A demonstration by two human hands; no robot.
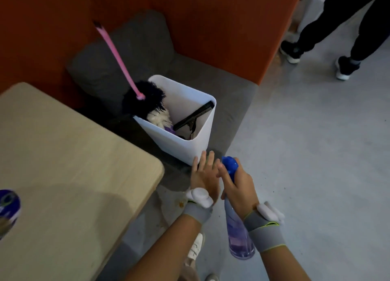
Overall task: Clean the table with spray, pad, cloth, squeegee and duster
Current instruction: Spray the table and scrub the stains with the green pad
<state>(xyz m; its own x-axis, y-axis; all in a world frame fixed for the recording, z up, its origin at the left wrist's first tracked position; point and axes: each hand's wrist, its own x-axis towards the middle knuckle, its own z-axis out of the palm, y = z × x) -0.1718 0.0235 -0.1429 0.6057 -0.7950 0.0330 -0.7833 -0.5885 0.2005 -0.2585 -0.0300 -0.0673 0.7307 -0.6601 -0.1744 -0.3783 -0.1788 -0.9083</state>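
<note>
Beside the desk (pixel 73 154), right hand (pixel 238 187) clasps the spray bottle (pixel 238 234), left hand (pixel 203 175) spread empty; mist could miss the desk.

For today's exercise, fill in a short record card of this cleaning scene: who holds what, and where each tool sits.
right hand: grip closed on spray bottle
left hand: open, holding nothing
white bin: on the grey seat
duster: in the bin, pink handle sticking up
squeegee: in the bin
table: on the left
</note>
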